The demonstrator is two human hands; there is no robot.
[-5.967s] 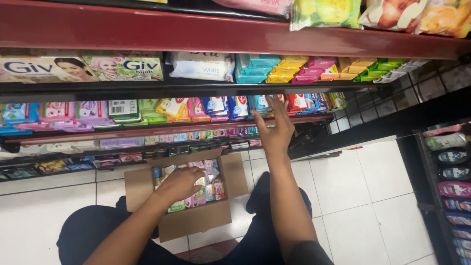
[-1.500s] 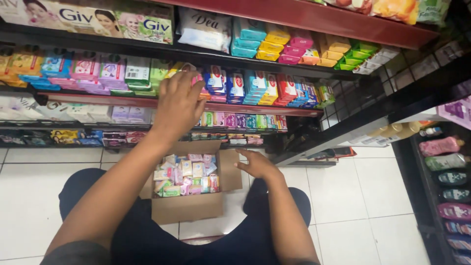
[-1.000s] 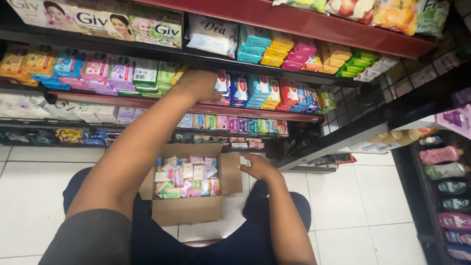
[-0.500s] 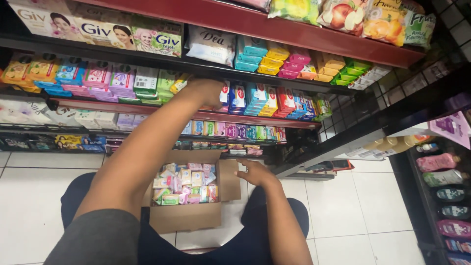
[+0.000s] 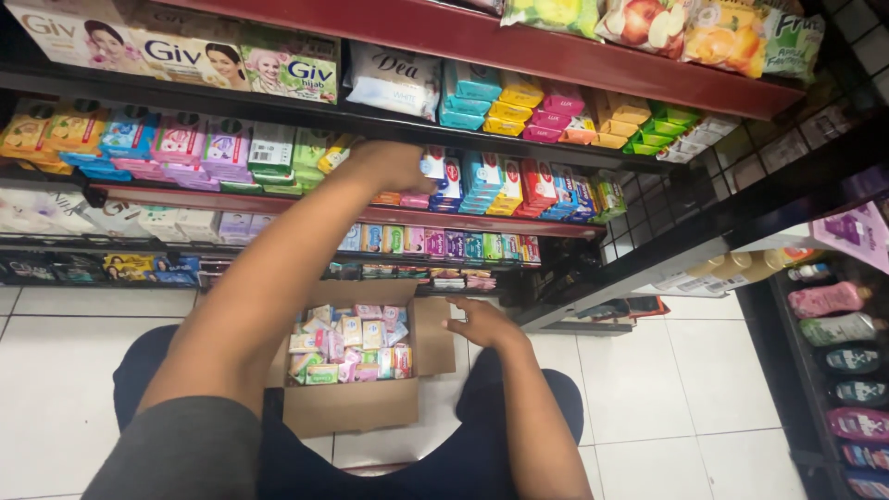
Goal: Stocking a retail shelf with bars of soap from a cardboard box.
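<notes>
My left hand is stretched up to the middle shelf, its fingers curled in among a row of small soap boxes. The back of the hand hides whatever is in its grip. My right hand hovers low beside the right flap of an open cardboard box, fingers apart and empty. The box sits on the floor between my knees, filled with several small colourful soap packs.
Above and below are more shelves of packaged soap, with a red shelf edge overhead. A dark rack of bottles stands at the right. The floor is white tile.
My left hand has pushed further right and deeper into the soap row on the middle shelf. My right hand has stayed by the box flap. The view has tilted up slightly.
</notes>
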